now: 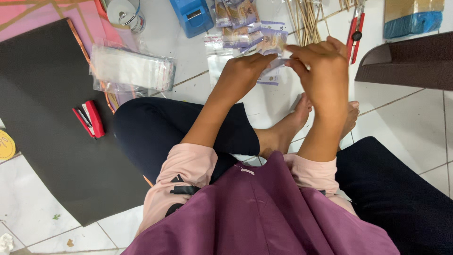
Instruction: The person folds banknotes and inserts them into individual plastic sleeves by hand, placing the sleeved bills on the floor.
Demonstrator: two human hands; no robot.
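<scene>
Sitting on a white tiled floor point(406, 123), legs in dark trousers, bare feet point(302, 113) crossed just below the hands. Both hands raised together over the floor, above the feet.

Left hand point(240, 75): fingers pinched narrow on the lower left edge of a purple banknote point(272, 42) in a clear sleeve. Right hand point(323, 66): fingers curled narrow, tips meeting the note's right edge; the exact grip is hidden behind the knuckles. Note sits between the two hands, held up off the floor, partly covered by them.

Around it:
- More notes point(236, 19) in sleeves lie in a loose cluster on the floor just beyond the hands.
- Blue box point(191, 16) left of that cluster, near the top edge.
- Bundle of wooden sticks point(304, 19) just beyond the right hand.
- Red-handled cutter point(355, 30) right of the sticks, lying lengthwise.
- Stack of clear bags point(132, 68) to the left, partly on a black sheet point(47, 132).
- Red stapler point(88, 119) resting on the black sheet, well apart from the hands.
- Tape roll point(123, 12) at the top, beside a pink sheet point(42, 12).
- Dark mat point(410, 61) at right, with a cardboard and blue package point(413, 16) beyond it.

Pink sleeves and purple cloth fill the lower frame.
</scene>
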